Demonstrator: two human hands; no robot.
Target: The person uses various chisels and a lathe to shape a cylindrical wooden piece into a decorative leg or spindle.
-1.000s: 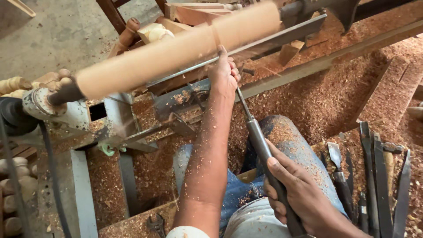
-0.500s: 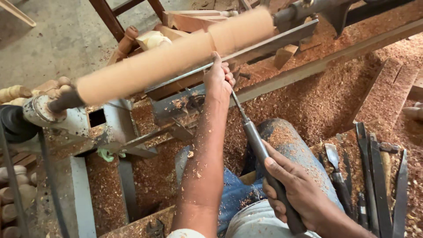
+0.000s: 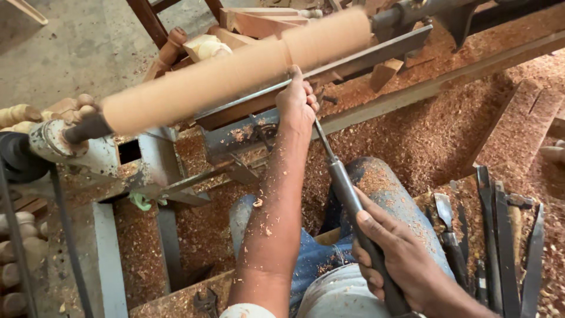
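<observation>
The left hand (image 3: pixel 297 106) rests on the metal tool rest (image 3: pixel 353 62), its grip pinching the blade end of a long turning chisel (image 3: pixel 347 194) against it. The right hand (image 3: pixel 400 259) has its grip wrapped tight around the chisel's dark handle, low by the lap. The blurred, seemingly spinning wooden cylinder (image 3: pixel 235 73) lies across the lathe just beyond. Spare chisels (image 3: pixel 500 235) lie on sawdust to the right.

A pale, matt wooden cylinder (image 3: pixel 235 73) is seen above a dull grey metal rest (image 3: pixel 329 68), beside which a dark, smooth-handled steel chisel (image 3: pixel 353 206) and rough reddish sawdust (image 3: pixel 435 135) are shown.
</observation>
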